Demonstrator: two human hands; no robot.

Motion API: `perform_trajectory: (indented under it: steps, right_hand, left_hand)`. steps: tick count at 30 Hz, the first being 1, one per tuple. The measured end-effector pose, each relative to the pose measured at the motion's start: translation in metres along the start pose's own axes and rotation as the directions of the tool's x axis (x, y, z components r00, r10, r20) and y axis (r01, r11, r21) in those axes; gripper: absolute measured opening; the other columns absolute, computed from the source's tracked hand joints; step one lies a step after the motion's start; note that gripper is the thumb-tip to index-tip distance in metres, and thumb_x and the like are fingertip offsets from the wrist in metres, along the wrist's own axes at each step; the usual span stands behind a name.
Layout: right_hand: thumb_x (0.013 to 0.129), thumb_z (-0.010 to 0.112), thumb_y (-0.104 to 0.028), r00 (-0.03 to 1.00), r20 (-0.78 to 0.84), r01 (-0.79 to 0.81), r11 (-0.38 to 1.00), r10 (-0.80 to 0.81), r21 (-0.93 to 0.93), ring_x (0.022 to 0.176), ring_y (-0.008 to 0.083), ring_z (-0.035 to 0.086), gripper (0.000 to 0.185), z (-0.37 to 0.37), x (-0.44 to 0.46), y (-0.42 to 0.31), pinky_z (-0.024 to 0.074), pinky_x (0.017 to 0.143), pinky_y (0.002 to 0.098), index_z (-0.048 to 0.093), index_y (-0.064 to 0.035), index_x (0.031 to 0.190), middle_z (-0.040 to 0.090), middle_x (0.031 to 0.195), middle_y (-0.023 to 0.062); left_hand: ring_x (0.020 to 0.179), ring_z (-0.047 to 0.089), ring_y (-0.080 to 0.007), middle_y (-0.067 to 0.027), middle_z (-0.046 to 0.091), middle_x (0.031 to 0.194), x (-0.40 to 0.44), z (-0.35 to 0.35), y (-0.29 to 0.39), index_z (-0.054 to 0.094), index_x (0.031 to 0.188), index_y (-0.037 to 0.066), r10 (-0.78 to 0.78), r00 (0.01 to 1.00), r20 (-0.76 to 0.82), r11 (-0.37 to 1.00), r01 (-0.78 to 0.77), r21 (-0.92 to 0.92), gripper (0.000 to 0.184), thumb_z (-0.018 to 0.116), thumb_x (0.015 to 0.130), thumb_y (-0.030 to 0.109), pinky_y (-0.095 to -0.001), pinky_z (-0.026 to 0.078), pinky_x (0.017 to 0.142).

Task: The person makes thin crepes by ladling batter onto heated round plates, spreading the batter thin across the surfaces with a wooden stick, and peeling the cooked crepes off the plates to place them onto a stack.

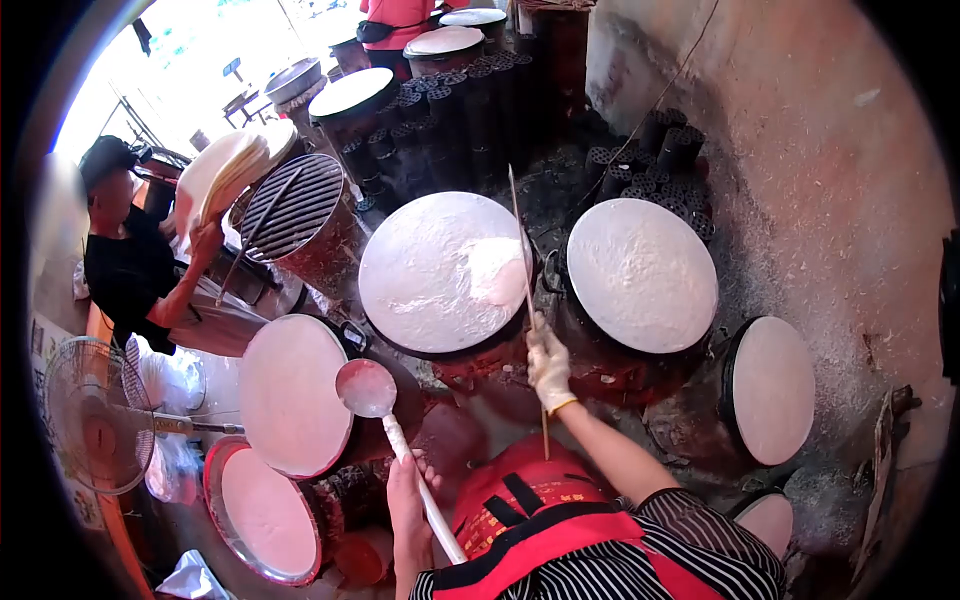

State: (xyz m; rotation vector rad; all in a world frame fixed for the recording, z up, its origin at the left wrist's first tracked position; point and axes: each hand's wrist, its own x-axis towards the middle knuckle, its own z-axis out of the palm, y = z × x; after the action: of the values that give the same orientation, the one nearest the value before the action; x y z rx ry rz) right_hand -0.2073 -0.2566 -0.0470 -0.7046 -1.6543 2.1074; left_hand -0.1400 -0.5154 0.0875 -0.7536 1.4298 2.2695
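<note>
At the lower centre, covers the torso with a red apron over black-and-white stripes. Holds the white handle of a ladle in the bare left hand, with fingers curled around the shaft; cannot tell whether neighbouring fingers touch. Positions the ladle bowl, coated pale inside, up and forward of this hand, just beside the rim of the left griddle. Grips a long, thin stick in the gloved right hand, with fingers closed around the shaft; cannot tell the exact placement of each fingertip. Angles the stick forward, with the far end across the right edge of the pale-coated centre griddle; cannot confirm contact.

Left of the left hand, shows a red-rimmed basin with pale contents. At the far left, includes a fan. Right of the centre griddle, presents a pale-topped right griddle, then a tilted side griddle near the wall.

Farther out, on the left, shows a co-worker in black, holding a stack of round sheets beside a barred grate. Beyond the centre griddle, groups perforated black cylinders near a far griddle. At the rear, includes a person in red.
</note>
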Motion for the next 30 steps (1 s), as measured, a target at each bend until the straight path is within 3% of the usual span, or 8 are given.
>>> perform_trajectory:
  steps: [2,7,10,13,15,21,26,30]
  right_hand:
    - [0.094,0.057,-0.022,0.981,-0.071,0.182,0.983,-0.182,-0.006,0.115,0.0178,0.053,0.044,0.019,0.001,0.055,0.0368,0.101,0.0283,0.051,0.0048,0.128,0.060,0.123,0.0123]
    - [0.093,0.058,-0.026,0.964,0.216,-0.114,0.977,0.153,-0.182,0.100,0.0157,0.059,0.041,0.027,-0.001,-0.028,0.0440,0.090,0.0277,0.056,0.0035,0.122,0.066,0.109,0.0111]
    - [0.090,0.063,-0.030,0.942,-0.176,0.257,0.953,-0.284,-0.161,0.114,0.0172,0.054,0.044,-0.005,0.007,0.026,0.0400,0.097,0.0286,0.057,0.0004,0.122,0.062,0.120,0.0117]
    - [0.091,0.062,-0.026,0.985,0.038,0.170,0.977,-0.166,-0.130,0.120,0.0175,0.050,0.043,0.013,-0.012,0.037,0.0362,0.101,0.0282,0.056,0.0006,0.124,0.059,0.125,0.0118]
    - [0.091,0.062,-0.025,0.978,0.104,-0.175,0.982,0.182,-0.072,0.114,0.0177,0.054,0.039,0.022,0.008,0.019,0.0400,0.097,0.0290,0.059,0.0006,0.120,0.061,0.120,0.0107]
    - [0.090,0.064,-0.034,0.947,0.139,-0.255,0.942,0.288,-0.217,0.045,0.0038,0.035,0.046,0.006,0.043,-0.045,0.0292,0.040,0.0215,0.057,-0.0047,0.125,0.051,0.064,-0.0054]
    - [0.091,0.063,-0.026,0.873,0.304,-0.331,0.921,0.381,-0.204,0.048,0.0006,0.035,0.042,-0.043,-0.026,-0.058,0.0277,0.041,0.0184,0.056,-0.0056,0.127,0.053,0.069,-0.0082]
    - [0.089,0.066,-0.021,0.990,0.066,-0.126,0.992,0.124,0.022,0.049,0.0000,0.039,0.039,-0.055,-0.038,0.009,0.0299,0.041,0.0169,0.058,-0.0103,0.125,0.055,0.075,-0.0094]
  left_hand:
    - [0.051,0.037,-0.0069,-0.0018,0.048,0.076,0.003,-0.001,0.005,0.048,0.103,0.005,-0.051,0.998,0.041,0.998,0.050,0.024,0.014,0.047,0.098,0.019,-0.0189,0.032,0.041]
    - [0.051,0.035,-0.0049,-0.0024,0.047,0.075,0.012,-0.013,0.012,0.046,0.101,0.006,-0.180,0.968,0.174,0.984,0.173,0.051,0.011,0.046,0.098,0.016,-0.0169,0.029,0.041]
    - [0.051,0.035,-0.0048,-0.0021,0.047,0.075,0.010,-0.014,0.017,0.046,0.102,0.005,-0.168,0.972,0.162,0.985,0.159,0.068,0.011,0.045,0.098,0.016,-0.0168,0.029,0.041]
    - [0.052,0.036,-0.0050,-0.0022,0.047,0.076,0.014,-0.014,0.016,0.047,0.102,0.005,-0.166,0.964,0.208,0.985,0.153,0.074,0.012,0.045,0.098,0.017,-0.0167,0.029,0.041]
    - [0.052,0.036,-0.0051,-0.0024,0.049,0.077,0.016,-0.016,0.014,0.047,0.101,0.005,-0.182,0.953,0.243,0.983,0.167,0.079,0.013,0.046,0.099,0.017,-0.0168,0.030,0.041]
    - [0.054,0.039,-0.0060,-0.0012,0.050,0.078,0.025,-0.017,0.009,0.049,0.101,0.006,-0.219,0.948,0.231,0.972,0.189,0.143,0.013,0.048,0.098,0.018,-0.0178,0.032,0.042]
    - [0.053,0.043,-0.0074,0.0006,0.046,0.070,0.090,-0.012,0.012,0.047,0.092,0.009,-0.140,0.970,0.200,0.956,0.079,0.283,0.012,0.049,0.097,0.020,-0.0203,0.033,0.042]
    - [0.050,0.043,-0.0107,-0.0017,0.045,0.068,0.155,0.024,0.020,0.042,0.087,0.007,-0.015,0.970,0.244,0.907,-0.089,0.412,0.014,0.047,0.096,0.017,-0.0245,0.039,0.041]
